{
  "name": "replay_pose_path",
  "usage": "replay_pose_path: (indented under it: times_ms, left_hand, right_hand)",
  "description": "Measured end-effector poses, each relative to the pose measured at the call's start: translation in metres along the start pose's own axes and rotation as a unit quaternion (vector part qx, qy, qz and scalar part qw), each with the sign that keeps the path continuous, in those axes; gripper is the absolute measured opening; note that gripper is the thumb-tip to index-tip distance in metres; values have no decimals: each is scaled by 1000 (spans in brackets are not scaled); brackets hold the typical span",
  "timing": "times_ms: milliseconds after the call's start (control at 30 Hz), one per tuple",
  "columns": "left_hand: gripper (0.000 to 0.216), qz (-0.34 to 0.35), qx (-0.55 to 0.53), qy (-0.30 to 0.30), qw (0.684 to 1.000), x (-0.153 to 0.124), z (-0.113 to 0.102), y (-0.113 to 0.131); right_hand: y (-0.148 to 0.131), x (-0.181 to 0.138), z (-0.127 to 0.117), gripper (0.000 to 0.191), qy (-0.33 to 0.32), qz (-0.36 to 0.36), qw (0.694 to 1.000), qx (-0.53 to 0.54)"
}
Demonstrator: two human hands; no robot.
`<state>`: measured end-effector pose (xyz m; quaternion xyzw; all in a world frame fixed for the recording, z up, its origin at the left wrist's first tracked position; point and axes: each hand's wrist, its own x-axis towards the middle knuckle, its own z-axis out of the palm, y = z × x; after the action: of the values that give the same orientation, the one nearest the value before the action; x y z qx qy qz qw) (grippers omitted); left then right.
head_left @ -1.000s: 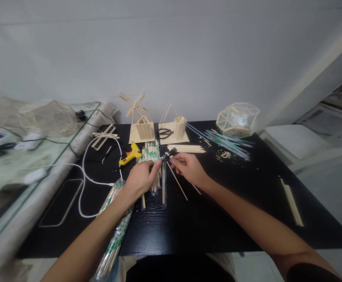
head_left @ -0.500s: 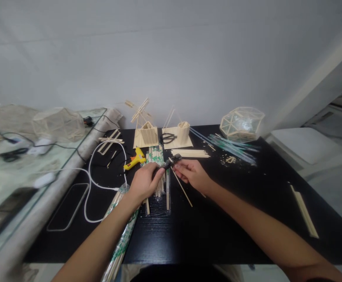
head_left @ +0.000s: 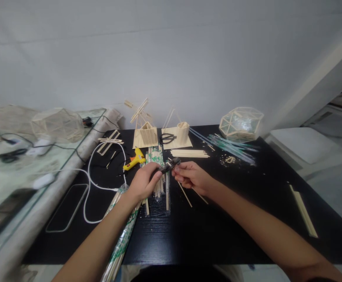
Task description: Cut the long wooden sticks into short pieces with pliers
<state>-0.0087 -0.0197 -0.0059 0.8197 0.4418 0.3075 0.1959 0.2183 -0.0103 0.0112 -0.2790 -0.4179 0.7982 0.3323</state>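
My left hand (head_left: 144,181) is closed around a dark plier-like tool (head_left: 167,167), whose head points right toward my other hand. With its fingers pinched, my right hand (head_left: 193,177) grips a thin wooden stick (head_left: 185,194) right by the tool's head. A second thin stick (head_left: 200,196) sticks out beneath the same hand. Whether the tool's jaws touch the stick is too small to tell. Under and behind my hands lie wrapped bundles of sticks (head_left: 155,155). A yellow glue gun (head_left: 135,159) rests just left of them.
Two stick models on wooden boards stand at the back, a square house (head_left: 148,134) and a round tower (head_left: 183,131). Black scissors-like handles (head_left: 167,138) lie between them. Loose sticks (head_left: 189,153), glue sticks (head_left: 232,147), a white cable (head_left: 86,203) and a phone-shaped object (head_left: 67,207) cover parts of the table.
My right hand has shifted slightly and lowered a little, with the stick drawn closer to the tool's head. The second stick now shows more below it. My left hand stays nearly still.
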Motion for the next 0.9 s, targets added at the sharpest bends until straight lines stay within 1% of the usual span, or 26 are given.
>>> replay_pose_path:
  times_ms: [100, 233, 367, 467, 600, 700, 800, 833, 900]
  left_hand:
    - [46, 14, -15, -2, 1000, 0, -1, 0]
    - [45, 18, -23, -6, 1000, -1, -2, 1]
    - [46, 4, -11, -14, 1000, -1, -4, 3]
    - [48, -25, 9, -19, 999, -1, -5, 6]
    - [48, -48, 26, -18, 998, 0, -5, 9]
    - [49, -58, 29, -19, 998, 1, -5, 7]
    - [51, -69, 19, -32, 997, 2, -5, 6]
    - [52, -72, 14, -38, 997, 2, -5, 6]
    - [54, -73, 6, -53, 996, 2, -4, 7]
  right_hand:
    - [0, 1, -2, 38, -37, 37, 998, 32]
    - [0, 1, -2, 38, -73, 62, 993, 71]
    - [-2, 0, 0, 37, -75, 71, 991, 86]
    - [-3, 0, 2, 36, -64, 66, 992, 88]
    - [-1, 2, 1, 35, -30, 33, 997, 59]
    - [-2, 3, -3, 34, 7, -13, 1000, -25]
    - [-8, 2, -8, 37, 51, -85, 989, -113]
    - [-11, 1, -9, 41, 55, -106, 984, -132]
    - [-17, -1, -11, 47, 36, -126, 979, -156]
